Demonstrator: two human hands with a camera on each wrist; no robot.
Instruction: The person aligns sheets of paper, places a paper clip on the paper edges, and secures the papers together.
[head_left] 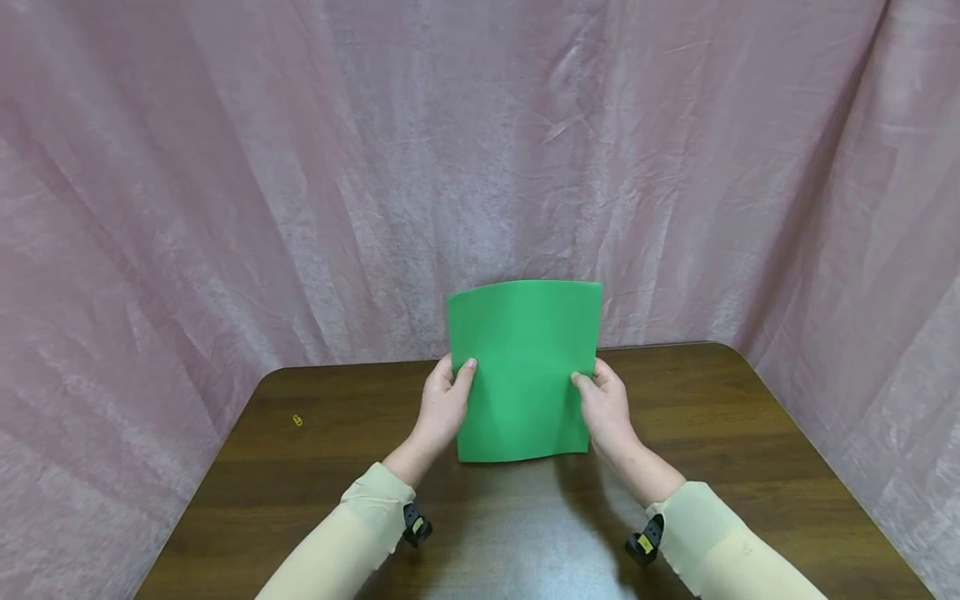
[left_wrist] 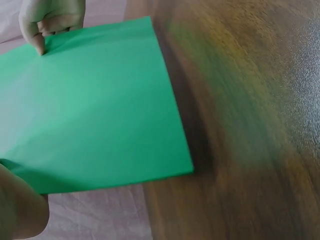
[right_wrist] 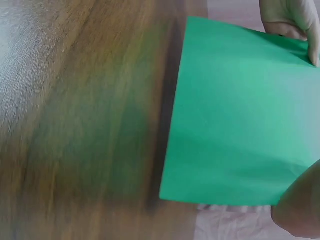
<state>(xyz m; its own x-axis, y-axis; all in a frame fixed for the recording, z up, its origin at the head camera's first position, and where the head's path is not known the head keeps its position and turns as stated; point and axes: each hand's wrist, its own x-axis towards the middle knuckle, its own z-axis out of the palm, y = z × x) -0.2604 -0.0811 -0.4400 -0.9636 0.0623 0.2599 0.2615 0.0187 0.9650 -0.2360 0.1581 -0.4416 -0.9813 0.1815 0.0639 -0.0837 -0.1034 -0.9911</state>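
Green and smooth, a thin rectangular sheet that looks like paper or thin card [head_left: 525,375] is in the middle of the head view, tilted up in front of the far edge of the dark brown wood-grain counter [head_left: 705,437], its upper part seen against the backdrop. The left hand [head_left: 442,404] pinches its left side a little below mid-height, thumb on the near face and the other fingers behind; the right hand [head_left: 606,407] pinches the right side likewise, at nearly the same height. The sheet should be very light and bend easily: its top and bottom edges already bow, and shallow hollows run in from the thumbs. Such a surface would probably crease under a hard squeeze, so a light pinch at both side margins, level with each other, seems the right hold. Whether the lower edge touches the counter is hard to tell, though it looks raised. At the left of the head view, well apart from the sheet, lies a small yellow clip, apparently a paper clip [head_left: 297,420], out of the hands' way. Pink crushed-velvet-like curtains [head_left: 480,167] fill the upper frame and hang close beyond the counter's far edge, limiting room for pushing the sheet farther forward.
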